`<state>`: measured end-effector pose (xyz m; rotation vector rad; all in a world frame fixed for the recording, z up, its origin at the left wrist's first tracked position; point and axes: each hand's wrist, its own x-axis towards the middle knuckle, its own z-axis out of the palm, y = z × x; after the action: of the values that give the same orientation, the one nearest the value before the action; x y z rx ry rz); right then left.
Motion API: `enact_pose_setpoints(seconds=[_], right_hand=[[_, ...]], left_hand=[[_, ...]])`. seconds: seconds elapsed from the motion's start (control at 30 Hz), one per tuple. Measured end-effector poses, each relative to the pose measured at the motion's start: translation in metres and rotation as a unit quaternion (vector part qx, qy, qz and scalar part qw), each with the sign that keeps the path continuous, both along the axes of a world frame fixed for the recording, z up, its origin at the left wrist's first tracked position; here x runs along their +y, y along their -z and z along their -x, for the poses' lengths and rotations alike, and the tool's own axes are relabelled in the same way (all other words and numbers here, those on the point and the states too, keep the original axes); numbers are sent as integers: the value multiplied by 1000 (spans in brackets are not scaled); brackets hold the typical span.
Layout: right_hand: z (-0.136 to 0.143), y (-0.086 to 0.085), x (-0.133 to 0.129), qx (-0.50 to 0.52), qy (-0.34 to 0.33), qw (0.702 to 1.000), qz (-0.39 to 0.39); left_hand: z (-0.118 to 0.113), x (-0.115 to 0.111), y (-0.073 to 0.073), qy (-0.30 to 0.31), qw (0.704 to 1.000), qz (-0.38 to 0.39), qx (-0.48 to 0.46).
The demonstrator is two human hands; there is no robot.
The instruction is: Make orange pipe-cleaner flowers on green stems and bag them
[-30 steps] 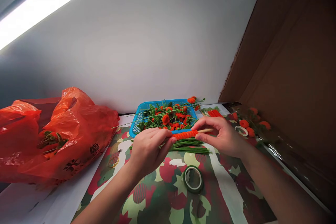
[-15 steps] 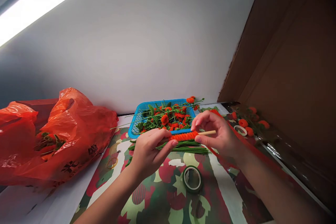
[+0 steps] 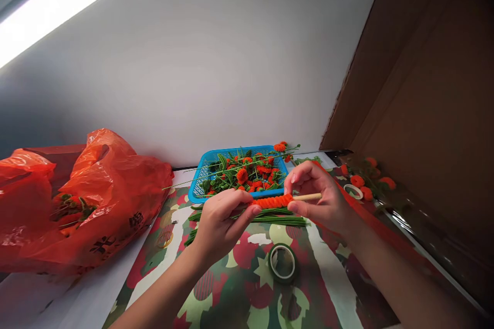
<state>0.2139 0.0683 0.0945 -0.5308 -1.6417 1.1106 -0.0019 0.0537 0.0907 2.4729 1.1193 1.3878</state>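
Observation:
An orange fuzzy strip (image 3: 273, 201) is coiled around a thin wooden stick (image 3: 309, 197), held level in front of the basket. My left hand (image 3: 226, 216) pinches the coil's left end between thumb and fingers. At the coil's right end, my right hand (image 3: 314, 195) has its thumb and index finger closed on it, and the bare stick runs out toward its palm. Green fuzzy stems (image 3: 280, 220) lie just beneath the coil. Nearer to me a roll of dark green tape (image 3: 283, 263) rests on the patterned cover.
A blue basket (image 3: 196, 185) holds orange flowers and green stems against the wall. On the left is a red plastic bag (image 3: 116, 190) with stems inside. More orange flowers (image 3: 358, 181) and a white ring (image 3: 353, 192) lie at the right, beside a cardboard panel (image 3: 420, 82).
My right hand has shifted slightly to the right, and the stick sticks out a little further. My left hand has barely moved.

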Motion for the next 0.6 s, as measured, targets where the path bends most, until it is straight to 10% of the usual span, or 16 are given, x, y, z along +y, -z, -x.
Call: enact_pose_setpoints(seconds=[0.6], right_hand=[[0, 0, -2, -9, -22, 999, 23]], left_hand=[[-1, -1, -1, 20, 1000, -3, -3]])
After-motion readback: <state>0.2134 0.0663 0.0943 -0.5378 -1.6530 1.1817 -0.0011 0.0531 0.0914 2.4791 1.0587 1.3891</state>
